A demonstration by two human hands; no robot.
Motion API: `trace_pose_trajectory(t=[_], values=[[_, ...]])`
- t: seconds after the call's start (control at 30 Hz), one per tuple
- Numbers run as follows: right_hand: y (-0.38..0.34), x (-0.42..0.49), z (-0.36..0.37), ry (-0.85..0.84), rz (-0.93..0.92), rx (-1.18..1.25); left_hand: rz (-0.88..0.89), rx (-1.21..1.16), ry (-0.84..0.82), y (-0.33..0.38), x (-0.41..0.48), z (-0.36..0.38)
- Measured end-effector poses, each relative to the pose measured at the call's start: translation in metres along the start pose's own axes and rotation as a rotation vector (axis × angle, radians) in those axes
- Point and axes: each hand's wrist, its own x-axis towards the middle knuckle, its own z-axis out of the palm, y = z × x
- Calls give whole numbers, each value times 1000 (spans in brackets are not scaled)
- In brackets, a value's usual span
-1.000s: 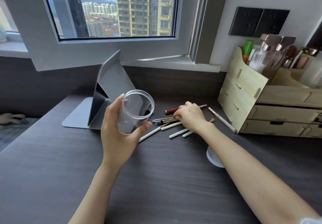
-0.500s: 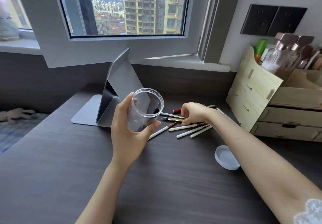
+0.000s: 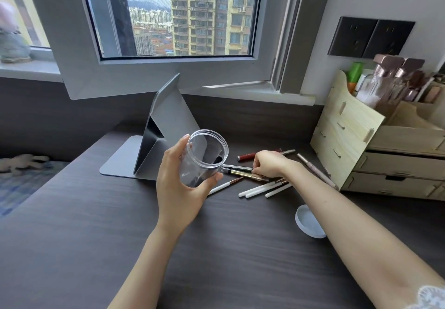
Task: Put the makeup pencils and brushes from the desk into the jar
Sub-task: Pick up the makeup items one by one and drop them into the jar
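- The jar point(image 3: 204, 158), one, clear and with nothing in it that I can make out, is held off the table point(image 3: 72, 236), tilted with its mouth up and to the right.
- The left hand point(image 3: 179, 188) wraps it: thumb on the near side, fingers behind, a closed grip.
- Just right of the jar lies the pile of pencils and brushes point(image 3: 255, 178), all flat on the table. I count about nine: four white-handled sticks point(image 3: 258, 189), a red one point(image 3: 246, 156), a dark pen point(image 3: 237, 168), a gold-brown one point(image 3: 250, 175), a thin one behind the hand, and a pink pencil point(image 3: 315, 170) apart to the right.
- The right hand point(image 3: 269, 166) rests on the pile, right of the jar, fingers curled down onto the dark pen and gold-brown stick; whether it has any lifted, I cannot tell.
- One lid point(image 3: 309, 222) lies below and right of the jar, partly under the right forearm.
- One grey stand point(image 3: 154, 149) sits just left of and behind the jar.
- One wooden organiser point(image 3: 356, 140) stands far right of the jar; the pink pencil lies close along its base.
- Bare table spreads below and left of the jar, out to the left edge.
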Motion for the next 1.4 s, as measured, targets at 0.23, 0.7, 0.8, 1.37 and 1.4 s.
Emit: trace_pose_trajectory(t=[0.23,0.7,0.8,1.37,1.4], values=[[5,-41,-19,351,-55,101,37,19,-25,-1,0,2],[-49,-160,-52,860,-550,74,222,175,-176,6,-6,6],[-65,-147,-41,818,-565,-21,233,176,-210,6,-7,6],[5,-63,34,448,-35,-38,253,188,-109,4,-2,3],[4,-63,34,475,-36,-17,265,195,-116,5,-2,3]])
